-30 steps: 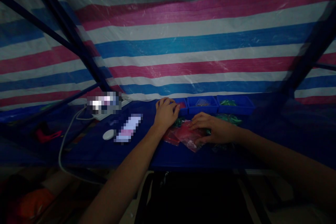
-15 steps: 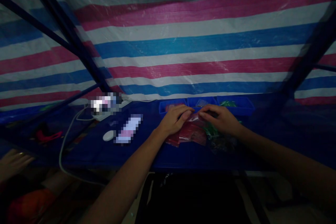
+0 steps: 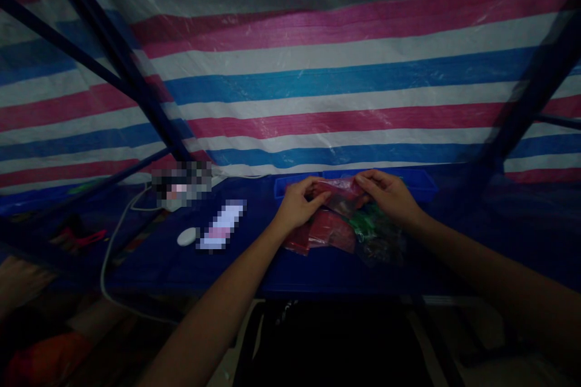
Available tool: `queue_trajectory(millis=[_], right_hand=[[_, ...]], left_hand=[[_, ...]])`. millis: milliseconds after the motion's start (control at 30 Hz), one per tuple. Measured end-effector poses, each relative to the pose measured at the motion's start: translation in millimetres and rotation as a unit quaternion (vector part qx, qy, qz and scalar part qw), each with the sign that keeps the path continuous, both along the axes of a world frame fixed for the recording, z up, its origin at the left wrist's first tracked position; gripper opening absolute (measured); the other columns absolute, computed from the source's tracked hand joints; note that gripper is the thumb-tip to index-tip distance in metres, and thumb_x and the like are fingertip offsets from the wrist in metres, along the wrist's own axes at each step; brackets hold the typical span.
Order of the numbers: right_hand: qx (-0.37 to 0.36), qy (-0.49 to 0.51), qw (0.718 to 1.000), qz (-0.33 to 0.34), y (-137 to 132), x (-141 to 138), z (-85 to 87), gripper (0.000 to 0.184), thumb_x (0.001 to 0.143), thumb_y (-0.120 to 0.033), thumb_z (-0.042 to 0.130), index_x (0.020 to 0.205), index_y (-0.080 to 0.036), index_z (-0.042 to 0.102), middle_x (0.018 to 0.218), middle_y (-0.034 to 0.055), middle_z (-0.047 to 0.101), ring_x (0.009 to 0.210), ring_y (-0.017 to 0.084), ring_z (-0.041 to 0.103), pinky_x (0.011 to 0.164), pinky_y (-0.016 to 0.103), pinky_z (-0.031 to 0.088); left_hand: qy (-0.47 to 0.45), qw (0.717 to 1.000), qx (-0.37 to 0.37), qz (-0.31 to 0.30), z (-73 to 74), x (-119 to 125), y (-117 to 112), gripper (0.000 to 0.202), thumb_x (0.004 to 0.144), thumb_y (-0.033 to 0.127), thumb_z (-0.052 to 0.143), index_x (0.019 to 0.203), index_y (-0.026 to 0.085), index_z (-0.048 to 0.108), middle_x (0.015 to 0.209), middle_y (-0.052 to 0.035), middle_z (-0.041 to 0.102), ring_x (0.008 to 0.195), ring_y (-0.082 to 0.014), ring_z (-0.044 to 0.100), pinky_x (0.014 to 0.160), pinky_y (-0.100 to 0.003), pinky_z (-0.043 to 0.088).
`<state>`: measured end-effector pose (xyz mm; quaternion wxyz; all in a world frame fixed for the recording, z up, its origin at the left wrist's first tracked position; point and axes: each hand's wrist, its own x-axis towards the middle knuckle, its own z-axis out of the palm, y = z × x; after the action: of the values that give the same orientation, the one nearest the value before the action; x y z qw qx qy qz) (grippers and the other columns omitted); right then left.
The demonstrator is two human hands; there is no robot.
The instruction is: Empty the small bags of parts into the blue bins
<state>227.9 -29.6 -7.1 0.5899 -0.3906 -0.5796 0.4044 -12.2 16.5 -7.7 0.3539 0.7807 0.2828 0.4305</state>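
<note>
Having come off the red packets that it was covering a second ago, the right hand (image 3: 385, 193) is now pinching one end of a red plastic bag (image 3: 341, 198), while the left hand (image 3: 299, 201) is gripping the other end with thumb and fingers. Between them the bag is hanging stretched sideways, above the pile and in front of the blue trays (image 3: 423, 185); its contents are staying too dim to make out. Just below the hands, more red packets (image 3: 327, 230) are lying on the blue bench (image 3: 295, 275), with green packets (image 3: 364, 225) touching them on the right and dark, see-through packets (image 3: 382, 248) spreading next to these. Behind, the trays are standing in a row, the hands partly hiding them. Farther left, a blurred-out phone (image 3: 222, 225) is lying at a slant, a white round object (image 3: 187, 236) resting just beside it. Beyond the phone, a pixelated object (image 3: 181, 187) is sitting near the back, and a pale cable (image 3: 109, 254) is looping down past the bench. At the far left edge, another person's hand (image 3: 22, 278) is showing dimly, near a pinkish-red item (image 3: 92, 238). Striped sheeting (image 3: 318, 81) is hanging across the back, dark blue frame bars (image 3: 113, 54) crossing before it.
</note>
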Motion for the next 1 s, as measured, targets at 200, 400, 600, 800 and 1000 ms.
queue_trajectory(millis=[200,400,600,800,1000], right_hand=[[0.000,-0.014,1.000,0.017,-2.9,1.9,1.8,0.038,0.077,-0.048,0.086,0.103,-0.023,0.075,0.095,0.0042,0.078,0.074,0.019,0.072,0.074,0.037,0.063],[0.013,0.021,1.000,0.009,2.0,3.2,-2.6,0.035,0.075,-0.046,0.087,0.096,-0.021,0.075,0.095,0.0043,0.079,0.087,0.021,0.074,0.092,0.041,0.059],[0.013,0.035,0.999,0.022,3.6,2.1,-5.3,0.034,0.077,-0.046,0.087,0.097,-0.022,0.074,0.098,0.0052,0.079,0.088,0.022,0.075,0.093,0.044,0.061],[0.030,0.022,0.999,0.009,3.4,3.6,-3.0,0.032,0.078,-0.046,0.085,0.098,-0.023,0.075,0.105,0.0064,0.079,0.099,0.025,0.075,0.099,0.048,0.060],[0.007,-0.005,1.000,-0.001,2.1,3.9,-1.4,0.035,0.078,-0.050,0.084,0.098,-0.023,0.074,0.103,0.0059,0.079,0.095,0.024,0.074,0.097,0.044,0.059]], left_hand=[[-0.050,0.998,-0.042,-0.011,-3.2,0.7,5.7,0.040,0.088,0.040,0.077,0.119,0.017,0.066,0.115,-0.0107,0.076,0.102,-0.0224,0.074,0.094,-0.038,0.058],[-0.048,0.996,-0.069,-0.042,-6.6,0.9,9.1,0.036,0.088,0.036,0.077,0.116,0.017,0.066,0.116,-0.0127,0.075,0.101,-0.0229,0.075,0.095,-0.042,0.059],[-0.027,0.993,-0.089,-0.069,-5.6,2.0,5.9,0.044,0.088,0.038,0.077,0.126,0.019,0.065,0.122,-0.0150,0.074,0.106,-0.0261,0.075,0.092,-0.044,0.060],[-0.067,0.985,-0.148,-0.063,-5.5,1.5,7.6,0.062,0.086,0.039,0.079,0.141,0.019,0.056,0.098,-0.0088,0.080,0.087,-0.0216,0.078,0.081,-0.035,0.061],[-0.096,0.984,-0.139,-0.063,2.8,2.2,1.6,0.075,0.087,0.034,0.079,0.153,0.023,0.045,0.102,-0.0088,0.080,0.094,-0.0214,0.077,0.083,-0.032,0.060]])
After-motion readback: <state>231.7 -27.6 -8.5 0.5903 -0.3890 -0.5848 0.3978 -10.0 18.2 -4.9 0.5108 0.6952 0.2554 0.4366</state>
